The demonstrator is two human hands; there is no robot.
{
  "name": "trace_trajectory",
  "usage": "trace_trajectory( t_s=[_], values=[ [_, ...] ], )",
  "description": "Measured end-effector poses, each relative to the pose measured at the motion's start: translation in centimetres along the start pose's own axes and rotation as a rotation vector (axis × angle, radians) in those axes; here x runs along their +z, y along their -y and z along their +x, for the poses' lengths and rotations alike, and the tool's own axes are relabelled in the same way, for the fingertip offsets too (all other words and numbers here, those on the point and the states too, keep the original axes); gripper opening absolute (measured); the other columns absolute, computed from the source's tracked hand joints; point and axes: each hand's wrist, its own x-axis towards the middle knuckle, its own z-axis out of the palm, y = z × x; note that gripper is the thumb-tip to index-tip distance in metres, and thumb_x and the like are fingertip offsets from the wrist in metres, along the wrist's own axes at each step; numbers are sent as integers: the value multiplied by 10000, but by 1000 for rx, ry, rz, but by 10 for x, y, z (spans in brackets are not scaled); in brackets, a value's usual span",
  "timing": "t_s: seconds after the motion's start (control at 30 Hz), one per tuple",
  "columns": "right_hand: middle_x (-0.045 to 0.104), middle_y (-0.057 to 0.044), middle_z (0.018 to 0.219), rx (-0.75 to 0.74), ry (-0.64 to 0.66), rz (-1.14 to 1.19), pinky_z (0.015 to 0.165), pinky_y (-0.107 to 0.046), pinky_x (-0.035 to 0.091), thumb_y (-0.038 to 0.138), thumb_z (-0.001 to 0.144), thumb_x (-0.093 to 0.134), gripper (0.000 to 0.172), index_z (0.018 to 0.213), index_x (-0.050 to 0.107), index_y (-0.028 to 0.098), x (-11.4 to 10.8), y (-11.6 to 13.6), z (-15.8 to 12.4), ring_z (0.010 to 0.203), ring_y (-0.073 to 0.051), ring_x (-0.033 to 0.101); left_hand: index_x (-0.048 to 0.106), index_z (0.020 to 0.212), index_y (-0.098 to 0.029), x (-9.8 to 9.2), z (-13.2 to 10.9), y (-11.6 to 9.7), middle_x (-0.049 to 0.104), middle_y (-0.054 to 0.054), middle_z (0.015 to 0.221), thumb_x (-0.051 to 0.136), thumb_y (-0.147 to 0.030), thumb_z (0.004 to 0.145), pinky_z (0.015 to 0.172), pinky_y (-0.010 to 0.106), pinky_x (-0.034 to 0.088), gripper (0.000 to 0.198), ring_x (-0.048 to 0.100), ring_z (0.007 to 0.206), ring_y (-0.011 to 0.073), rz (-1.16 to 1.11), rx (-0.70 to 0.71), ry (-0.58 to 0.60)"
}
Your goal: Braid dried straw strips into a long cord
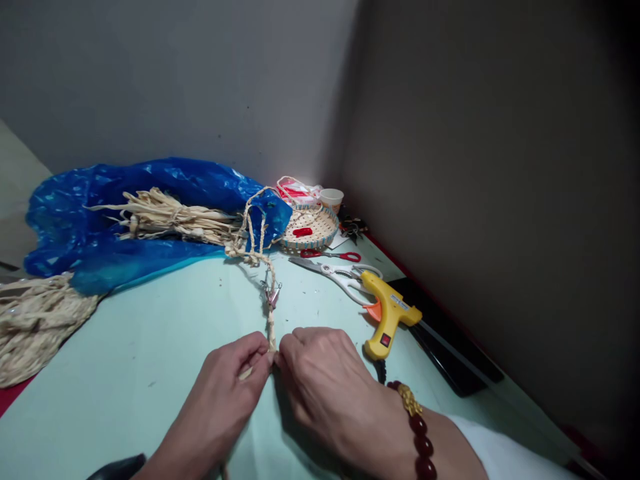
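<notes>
Reference for places: the yellow plastic glue gun (386,317), lying on the pale green tabletop (175,320). The work, a thin cream-coloured braid of dried plant strips (271,327), runs left of the glue gun, its near end between the two hands. A small pinkish clip with wire levers (273,297) sits on it, also left of the glue gun, just beyond the fingertips.

Left hand (225,380): grip closed, thumb and index finger pinching the near end; a short pale strand (245,375) shows within it. Right hand (327,387), near and left of the glue gun: grip curled closed, apparently pinching the same end, fingertips mostly hidden.

Step in hand, as judged: plaiting, at the near end. Which strand crosses over which cannot be told. Next move probably calls for a firm left pinch while the right draws a strand across and snugs it; a slack pinch could loosen the crossing.

Spare stock: a bundle of dry cream strips (175,217) in a shiny blue plastic bag (100,247), well left of the glue gun
</notes>
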Motion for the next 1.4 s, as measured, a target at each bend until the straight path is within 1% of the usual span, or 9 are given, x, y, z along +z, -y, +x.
trace_trajectory(
  t_s=[0.2,0.4,0.53,0.7,0.87,1.0,1.1,1.23,1.4],
  values=[
    [610,-92,757,57,57,-39,510,-329,178,101,790,470,110,838,554,155,11,13,-3,623,-211,535,430,601,-223,7,-3,3,392,-49,584,478,-348,784,547,262,283,226,370,589,150,-103,-32,-30],
    [573,-67,688,-90,-118,-197,491,-311,233,89,751,546,99,783,495,168,26,14,-4,589,-195,506,450,564,-212,4,0,0,448,-55,521,532,-357,737,542,248,301,240,419,541,133,-312,-87,22],
    [548,-57,641,-151,-283,-340,516,-299,287,42,798,500,132,778,465,168,33,14,-4,577,-183,482,426,553,-206,3,1,3,371,-79,532,599,-361,700,509,223,251,275,330,533,104,-399,-107,5],
    [529,-55,631,-245,-442,-408,512,-310,284,58,816,451,95,818,504,137,38,16,-6,559,-182,449,432,608,-206,4,4,12,305,-107,525,631,-400,703,466,219,157,294,224,484,76,-545,-187,95],
    [502,-48,586,-286,-585,-432,499,-316,257,66,792,424,134,776,545,123,53,20,-6,509,-174,396,454,596,-190,6,5,14,345,-92,537,606,-426,744,475,214,224,317,280,505,82,-490,-92,47],
    [514,-51,586,-283,-647,-450,518,-322,282,66,803,428,152,788,573,109,64,20,-4,498,-167,381,457,600,-204,6,4,13,352,-113,424,594,-429,786,404,209,193,322,272,377,63,-454,-83,78],
    [543,-62,613,-297,-620,-424,537,-330,321,72,839,414,171,834,582,103,71,17,-1,511,-173,400,467,609,-203,4,6,15,358,-121,385,616,-424,789,388,207,141,322,233,331,46,-458,-66,80],
    [570,-52,619,-320,-449,-287,575,-323,385,142,896,443,144,865,583,125,69,12,0,542,-181,453,474,619,-192,0,9,22,348,-115,474,671,-460,730,431,198,142,351,234,421,53,-561,-133,78],
    [681,-28,771,-267,-144,184,585,-269,410,371,899,545,214,893,632,176,13,0,-3,618,-160,584,490,670,-188,-6,7,26,397,-78,552,603,-476,788,499,221,239,331,326,530,98,-493,-76,154]
  ],
)
